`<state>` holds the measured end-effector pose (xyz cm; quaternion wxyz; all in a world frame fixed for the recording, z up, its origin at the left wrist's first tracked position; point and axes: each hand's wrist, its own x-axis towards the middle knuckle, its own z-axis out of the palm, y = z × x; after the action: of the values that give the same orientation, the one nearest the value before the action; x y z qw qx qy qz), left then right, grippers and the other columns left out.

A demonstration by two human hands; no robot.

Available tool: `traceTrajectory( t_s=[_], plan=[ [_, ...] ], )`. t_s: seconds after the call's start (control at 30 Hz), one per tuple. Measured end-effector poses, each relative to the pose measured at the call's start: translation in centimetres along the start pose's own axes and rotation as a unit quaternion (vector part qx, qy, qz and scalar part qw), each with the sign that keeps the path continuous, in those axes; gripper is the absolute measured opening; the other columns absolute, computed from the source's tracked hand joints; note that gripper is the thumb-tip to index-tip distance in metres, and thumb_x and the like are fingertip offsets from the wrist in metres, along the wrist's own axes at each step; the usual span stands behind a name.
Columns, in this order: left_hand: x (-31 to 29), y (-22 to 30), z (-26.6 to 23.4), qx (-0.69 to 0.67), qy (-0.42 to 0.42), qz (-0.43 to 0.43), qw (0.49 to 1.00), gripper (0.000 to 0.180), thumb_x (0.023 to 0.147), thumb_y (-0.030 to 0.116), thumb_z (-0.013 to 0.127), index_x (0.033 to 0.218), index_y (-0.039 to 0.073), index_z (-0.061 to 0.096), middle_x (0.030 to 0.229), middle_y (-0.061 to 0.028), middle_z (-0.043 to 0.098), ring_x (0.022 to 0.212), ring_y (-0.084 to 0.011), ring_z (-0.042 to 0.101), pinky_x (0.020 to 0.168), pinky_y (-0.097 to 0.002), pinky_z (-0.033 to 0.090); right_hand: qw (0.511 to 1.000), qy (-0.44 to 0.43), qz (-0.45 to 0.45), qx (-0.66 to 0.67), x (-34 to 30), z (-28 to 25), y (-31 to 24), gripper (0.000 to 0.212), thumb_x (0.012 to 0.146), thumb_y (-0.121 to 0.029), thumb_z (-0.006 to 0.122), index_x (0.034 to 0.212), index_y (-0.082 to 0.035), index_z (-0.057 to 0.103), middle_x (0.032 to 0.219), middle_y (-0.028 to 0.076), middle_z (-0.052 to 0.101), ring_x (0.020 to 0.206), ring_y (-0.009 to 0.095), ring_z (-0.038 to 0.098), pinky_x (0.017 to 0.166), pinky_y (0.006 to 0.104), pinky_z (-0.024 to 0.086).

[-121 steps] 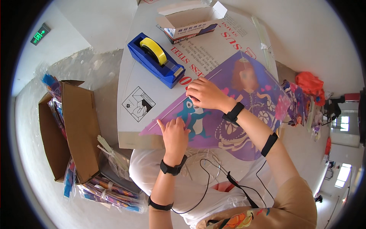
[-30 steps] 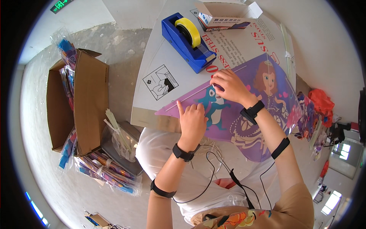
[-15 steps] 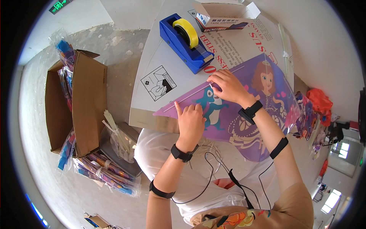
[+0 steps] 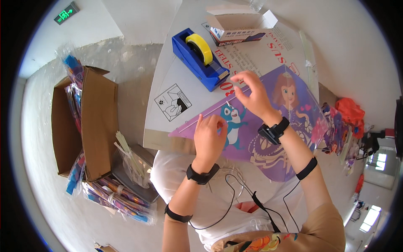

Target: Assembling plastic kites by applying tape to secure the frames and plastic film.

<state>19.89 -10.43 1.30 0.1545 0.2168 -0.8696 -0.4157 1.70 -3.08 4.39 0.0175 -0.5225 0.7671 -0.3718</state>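
A purple kite sail [image 4: 275, 161], printed with a princess and a blue animal, lies over the table edge and my lap. A thin white rod [image 4: 210, 112] runs along its upper left edge, with a small white fitting beside the animal. At the kite's left part my left hand [image 4: 210, 136] rests low, little finger out toward the rod, thumb and index curled together; whatever they pinch is hidden. My right hand [image 4: 254, 96] is lifted above the rod, thumb and index apart with nothing between them. Just beyond its fingertips stands a blue tape dispenser [image 4: 199, 69] with a yellow roll [image 4: 200, 48].
An opened small carton [image 4: 241, 33] stands at the table's far side. White rods [image 4: 308, 63] lie along its right edge. On the floor at left are a cardboard box [image 4: 98, 122] and bagged kite bundles [image 4: 119, 197]. Black cables [image 4: 262, 203] cross my lap.
My right hand has left the rod and risen toward the dispenser, its fingers parting. My left hand has curled its thumb and index together. The whole view has shifted slightly.
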Motion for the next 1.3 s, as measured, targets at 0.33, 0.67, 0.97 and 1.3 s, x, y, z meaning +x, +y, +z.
traceTrajectory(
  t_s=[0.33, 0.67, 0.97, 1.3],
  plan=[
    [7.0, -0.9, -1.1, -0.466, -0.065, -0.146, 0.870, 0.025, 0.090, 0.013, 0.060, 0.110, -0.002, 0.062, 0.096, -0.0050, 0.067, 0.088, -0.0120, 0.061, 0.079, -0.0238, 0.047, 0.940, -0.092, 0.294, 0.148, 6.0, 2.2, 2.1, 0.028, 0.091, -0.027, 0.060, 0.090, 0.000, 0.070, 0.088, 0.006, 0.070, 0.085, 0.013, 0.062, 0.081, 0.0270, 0.046],
    [7.5, -1.2, 2.1, -0.565, -0.017, -0.111, 0.818, 0.037, 0.090, 0.005, 0.057, 0.125, -0.004, 0.051, 0.125, -0.0113, 0.056, 0.114, -0.0173, 0.053, 0.093, -0.0276, 0.044, 0.793, -0.060, 0.472, 0.382, 6.7, 2.2, 1.6, 0.017, 0.079, -0.027, 0.073, 0.085, -0.011, 0.069, 0.085, 0.001, 0.068, 0.077, 0.010, 0.057, 0.075, 0.0270, 0.036],
    [7.2, -1.2, 2.7, -0.597, -0.003, -0.129, 0.792, 0.038, 0.090, 0.006, 0.053, 0.127, -0.003, 0.050, 0.126, -0.0101, 0.055, 0.114, -0.0165, 0.051, 0.097, -0.0292, 0.040, 0.882, 0.007, 0.374, 0.285, 6.8, 1.8, -1.3, 0.024, 0.082, -0.022, 0.068, 0.078, 0.001, 0.069, 0.073, 0.004, 0.065, 0.069, 0.010, 0.055, 0.065, 0.0256, 0.042],
    [7.1, -1.4, 3.0, -0.619, -0.007, -0.109, 0.778, 0.039, 0.092, 0.006, 0.044, 0.129, -0.003, 0.049, 0.128, -0.0105, 0.054, 0.118, -0.0172, 0.051, 0.098, -0.0297, 0.040, 0.839, 0.002, 0.401, 0.368, -3.0, -3.8, -4.3, 0.022, 0.088, -0.021, 0.063, 0.090, 0.001, 0.067, 0.086, 0.004, 0.066, 0.085, 0.010, 0.058, 0.083, 0.0243, 0.042]
  ],
)
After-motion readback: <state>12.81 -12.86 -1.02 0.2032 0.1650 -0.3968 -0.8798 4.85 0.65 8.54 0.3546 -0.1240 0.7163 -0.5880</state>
